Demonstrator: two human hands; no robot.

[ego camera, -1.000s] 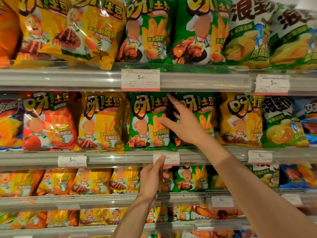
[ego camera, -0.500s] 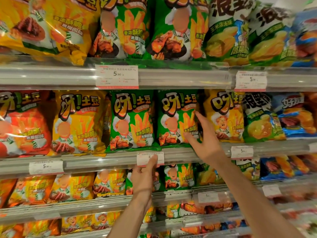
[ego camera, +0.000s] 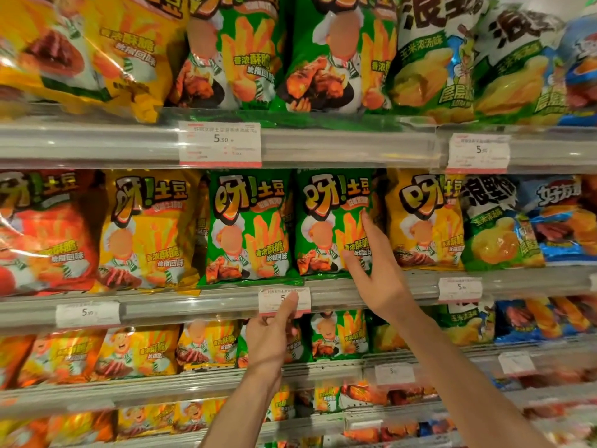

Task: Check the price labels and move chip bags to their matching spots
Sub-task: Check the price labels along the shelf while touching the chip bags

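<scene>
Two green chip bags stand side by side on the middle shelf, one on the left point(ego camera: 247, 227) and one on the right point(ego camera: 329, 221). My right hand point(ego camera: 378, 270) rests open-fingered against the right green bag's lower right edge, next to a yellow chip bag point(ego camera: 423, 218). Below them, my left hand point(ego camera: 271, 334) points its index finger onto the white price label point(ego camera: 284, 300) on the shelf rail; the fingertip covers part of the printed price. Neither hand holds a bag.
A red bag point(ego camera: 42, 231) and a yellow bag point(ego camera: 148, 227) stand to the left, green-white point(ego camera: 497, 221) and blue point(ego camera: 562, 218) bags to the right. More price labels point(ego camera: 219, 143) point(ego camera: 460, 288) point(ego camera: 87, 313) sit on the rails. Shelves above and below are packed with bags.
My right hand slid from the gap between the green bags to the right green bag's right edge. The view shifted right. My left finger stayed on the price label.
</scene>
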